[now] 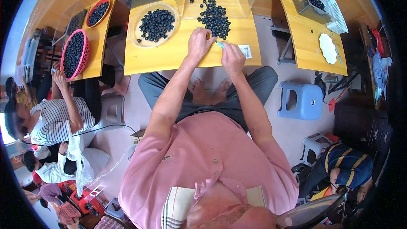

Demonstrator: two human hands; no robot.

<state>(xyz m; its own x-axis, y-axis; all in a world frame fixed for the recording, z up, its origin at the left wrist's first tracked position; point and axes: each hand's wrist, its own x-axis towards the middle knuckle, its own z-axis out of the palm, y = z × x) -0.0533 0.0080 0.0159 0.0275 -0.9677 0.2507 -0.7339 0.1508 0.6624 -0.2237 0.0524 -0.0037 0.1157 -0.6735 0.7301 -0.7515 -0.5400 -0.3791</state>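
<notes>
At the near part of the yellow table (169,59), both my hands meet just below a loose pile of small, dark, round, berry-like pieces (215,19). My left hand (199,43) is closed in a pinch; whatever its fingertips hold is too small to name. In my right hand (233,58) is a small tool with a light-blue handle (220,45), its tip pointed at the left fingertips. A round clear tray (132,29) of the same dark pieces stands left of my left hand. To the right of my right hand lies a white printed card (245,51).
Behind the tray stands a clear bin (146,0) of dark pieces. On the left table a person's hand (60,78) is beside a pink basket (87,55). The right table (303,46) holds a white dish (327,48). A blue stool (303,100) stands on the floor, right.
</notes>
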